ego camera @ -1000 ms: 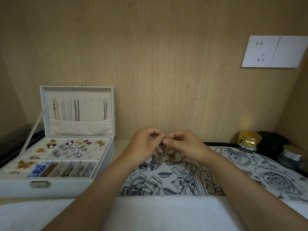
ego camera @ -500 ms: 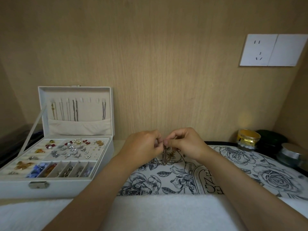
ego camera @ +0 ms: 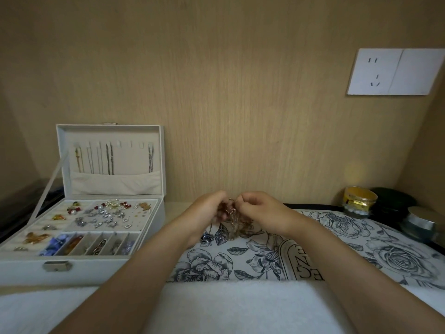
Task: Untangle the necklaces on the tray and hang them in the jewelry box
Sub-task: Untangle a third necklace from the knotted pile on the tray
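Floral tray [ego camera: 349, 239]; left hand [ego camera: 207, 209], right hand [ego camera: 262, 210], fingers [ego camera: 246, 200] tight on tangled necklaces [ego camera: 232, 218] (hands newly apart).

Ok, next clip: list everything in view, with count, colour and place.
white open jewelry box: one, white, left
thin hanging chains: several, silver and dark, inside the box lid
floral-printed tray: one, black and white, centre-right
tangled gold necklace clump: one, gold, held over the tray
blue pendant: one, blue, on the tray
fluffy white towel: one, white, near edge
gold jar, black round container, silver-lidded jar: one each, far right
white wall socket plate: one, white, upper right
left hand: one, pinching the clump
right hand: one, pinching the clump
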A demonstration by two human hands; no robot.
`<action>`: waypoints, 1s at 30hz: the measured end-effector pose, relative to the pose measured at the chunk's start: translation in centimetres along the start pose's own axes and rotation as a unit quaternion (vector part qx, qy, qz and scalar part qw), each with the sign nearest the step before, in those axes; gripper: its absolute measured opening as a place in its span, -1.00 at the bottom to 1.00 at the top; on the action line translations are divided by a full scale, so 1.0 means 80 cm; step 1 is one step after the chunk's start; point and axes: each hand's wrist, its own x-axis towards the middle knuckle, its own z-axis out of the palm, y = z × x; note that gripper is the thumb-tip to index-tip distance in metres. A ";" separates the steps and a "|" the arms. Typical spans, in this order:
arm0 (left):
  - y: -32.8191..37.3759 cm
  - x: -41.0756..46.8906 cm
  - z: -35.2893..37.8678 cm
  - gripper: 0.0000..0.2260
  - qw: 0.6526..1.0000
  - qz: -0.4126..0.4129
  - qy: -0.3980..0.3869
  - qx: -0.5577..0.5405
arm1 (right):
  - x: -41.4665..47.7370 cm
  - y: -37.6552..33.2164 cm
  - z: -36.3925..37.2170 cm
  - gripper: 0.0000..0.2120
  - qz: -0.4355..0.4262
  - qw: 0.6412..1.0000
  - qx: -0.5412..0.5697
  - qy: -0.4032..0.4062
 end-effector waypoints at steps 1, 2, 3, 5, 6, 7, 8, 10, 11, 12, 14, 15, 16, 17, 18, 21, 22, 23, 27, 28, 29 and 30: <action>0.001 0.000 0.000 -0.75 1.000 0.003 -0.002 0.005 | 0.001 0.001 0.000 -0.72 0.003 0.999 0.043 0.005; 0.002 0.001 -0.001 -0.74 1.000 0.004 -0.004 0.003 | 0.001 0.002 -0.001 -0.74 0.008 0.996 0.093 0.003; 0.003 0.002 -0.002 -0.77 1.000 0.004 -0.002 -0.003 | 0.001 0.002 -0.001 -0.78 0.010 0.990 0.144 -0.008; 0.004 0.005 -0.007 -0.81 0.999 -0.002 0.020 -0.039 | -0.001 0.000 -0.003 -0.88 0.012 0.978 0.202 -0.046; 0.005 0.006 -0.009 -0.82 0.997 -0.008 0.023 -0.076 | -0.002 -0.002 -0.004 -0.91 0.016 0.977 0.202 -0.059; 0.005 0.006 -0.010 -0.83 0.993 -0.012 0.019 -0.118 | -0.003 -0.002 -0.004 -0.91 0.026 0.980 0.188 -0.061; 0.006 0.006 -0.012 -0.83 0.988 -0.015 0.016 -0.152 | -0.004 -0.001 -0.004 -0.89 0.039 0.983 0.173 -0.054; 0.008 0.005 -0.015 -0.83 0.980 -0.022 0.009 -0.196 | -0.004 0.001 -0.005 -0.87 0.054 0.989 0.139 -0.017; 0.009 0.004 -0.015 -0.84 0.976 -0.025 0.008 -0.216 | -0.003 0.003 -0.006 -0.88 0.050 0.992 0.118 0.009; 0.010 0.004 -0.015 -0.85 0.971 -0.028 0.010 -0.239 | -0.003 0.003 -0.007 -0.89 0.045 0.993 0.106 0.035; 0.012 0.004 -0.016 -0.84 0.962 -0.027 0.014 -0.273 | -0.001 0.004 -0.010 -0.91 0.040 0.990 0.114 0.071; 0.012 0.003 -0.017 -0.84 0.960 -0.023 0.015 -0.278 | 0.000 0.004 -0.012 -0.92 0.038 0.989 0.118 0.081; 0.012 0.003 -0.018 -0.83 0.961 -0.019 0.015 -0.275 | 0.000 0.005 -0.013 -0.92 0.038 0.989 0.114 0.090; 0.011 0.004 -0.018 -0.82 0.963 -0.016 0.014 -0.269 | 0.000 0.005 -0.014 -0.92 0.037 0.989 0.107 0.098; 0.010 0.004 -0.018 -0.81 0.965 -0.014 0.012 -0.261 | 0.000 0.005 -0.015 -0.91 0.037 0.989 0.100 0.103; 0.009 0.004 -0.013 -0.80 0.969 -0.006 0.002 -0.248 | -0.001 0.006 -0.017 -0.88 0.036 0.992 0.077 0.093; 0.009 0.004 -0.012 -0.80 0.968 -0.003 0.003 -0.250 | -0.002 0.005 -0.018 -0.88 0.036 0.993 0.071 0.087; 0.010 0.004 -0.011 -0.80 0.968 0.004 0.005 -0.251 | -0.002 0.004 -0.019 -0.88 0.036 0.994 0.066 0.082; 0.008 0.004 -0.013 -0.84 0.994 0.082 0.032 -0.071 | -0.002 0.000 -0.015 -0.86 0.021 0.995 0.074 0.062; 0.008 0.003 -0.012 -0.85 0.994 0.099 0.035 -0.018 | -0.002 -0.002 -0.012 -0.84 0.008 0.994 0.091 0.052; 0.009 0.001 -0.010 -0.86 0.993 0.111 0.037 0.021 | -0.002 -0.003 -0.009 -0.83 -0.007 0.994 0.102 0.046; 0.009 0.000 -0.007 -0.87 0.991 0.120 0.041 0.045 | -0.001 -0.003 -0.005 -0.84 -0.022 0.993 0.102 0.050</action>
